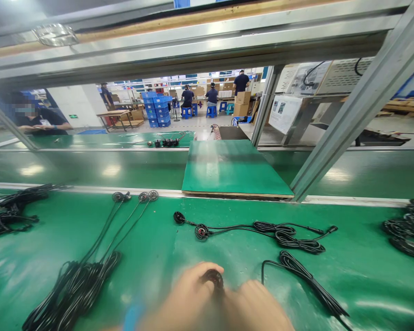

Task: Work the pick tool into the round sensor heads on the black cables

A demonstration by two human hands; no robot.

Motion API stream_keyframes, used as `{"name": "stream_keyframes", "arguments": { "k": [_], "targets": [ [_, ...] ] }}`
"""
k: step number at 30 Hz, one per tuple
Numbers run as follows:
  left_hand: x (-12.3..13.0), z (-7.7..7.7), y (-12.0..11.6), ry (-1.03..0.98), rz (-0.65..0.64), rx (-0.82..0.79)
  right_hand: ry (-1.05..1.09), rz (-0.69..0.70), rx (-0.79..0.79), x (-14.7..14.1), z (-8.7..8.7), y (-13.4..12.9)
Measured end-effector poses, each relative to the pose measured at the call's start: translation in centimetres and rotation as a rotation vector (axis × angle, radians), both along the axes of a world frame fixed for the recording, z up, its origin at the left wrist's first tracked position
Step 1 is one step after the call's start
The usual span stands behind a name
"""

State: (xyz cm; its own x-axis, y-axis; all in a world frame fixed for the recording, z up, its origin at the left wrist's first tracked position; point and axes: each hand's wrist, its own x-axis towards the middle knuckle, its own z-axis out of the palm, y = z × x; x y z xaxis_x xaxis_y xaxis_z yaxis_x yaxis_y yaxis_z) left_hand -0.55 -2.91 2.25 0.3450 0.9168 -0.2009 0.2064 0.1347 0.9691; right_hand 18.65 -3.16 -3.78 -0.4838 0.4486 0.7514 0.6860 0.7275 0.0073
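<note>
Near the bottom centre, my left hand (189, 294) is closed round a small round black part (213, 277), held between thumb and fingers. My right hand (258, 303) is beside it, blurred, with its fingers curled; what it holds is hidden. A black cable bundle (307, 280) lies just right of my right hand, one end bending down towards that hand. Beyond my hands, two black cables (279, 232) with round end parts (202, 232) rest on the green work surface (152, 257).
At left lies a large bundle of black cables (76, 289) with round ends towards the back. More cables lie at the far left (10, 209) and far right (407, 227). A raised green board (234, 168) bridges the conveyor. A metal post (352, 105) slants at right. A person sits across, at left.
</note>
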Motion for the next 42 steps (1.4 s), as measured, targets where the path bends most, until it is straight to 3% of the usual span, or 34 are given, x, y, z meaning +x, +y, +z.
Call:
{"name": "stream_keyframes", "arguments": {
  "k": [4, 12, 21, 26, 36, 42],
  "targets": [
    [0.2, -0.1, 0.3, 0.015, -0.011, 0.058, 0.014, 0.004, 0.005, -0.1, -0.1, 0.0],
    [0.3, 0.5, 0.2, -0.008, -0.026, 0.023, -0.02, 0.031, 0.0, -0.1, -0.5, -0.2],
    [-0.9, -0.6, -0.5, -0.066, -0.084, -0.074, -0.013, -0.007, -0.019, 0.0, -0.7, -0.4],
    [-0.7, -0.5, -0.5, -0.125, -0.119, -0.037, 0.012, -0.015, -0.014, -0.2, -0.1, -0.5],
    [-0.1, 0.3, -0.6, -0.429, -0.081, -0.216, 0.076, -0.014, -0.158, 0.7, 1.6, -0.5],
    [-0.3, 0.6, -0.8, -0.391, -0.087, -0.235, 0.111, -0.017, -0.211, 0.5, 1.6, -0.8]
  ]
}}
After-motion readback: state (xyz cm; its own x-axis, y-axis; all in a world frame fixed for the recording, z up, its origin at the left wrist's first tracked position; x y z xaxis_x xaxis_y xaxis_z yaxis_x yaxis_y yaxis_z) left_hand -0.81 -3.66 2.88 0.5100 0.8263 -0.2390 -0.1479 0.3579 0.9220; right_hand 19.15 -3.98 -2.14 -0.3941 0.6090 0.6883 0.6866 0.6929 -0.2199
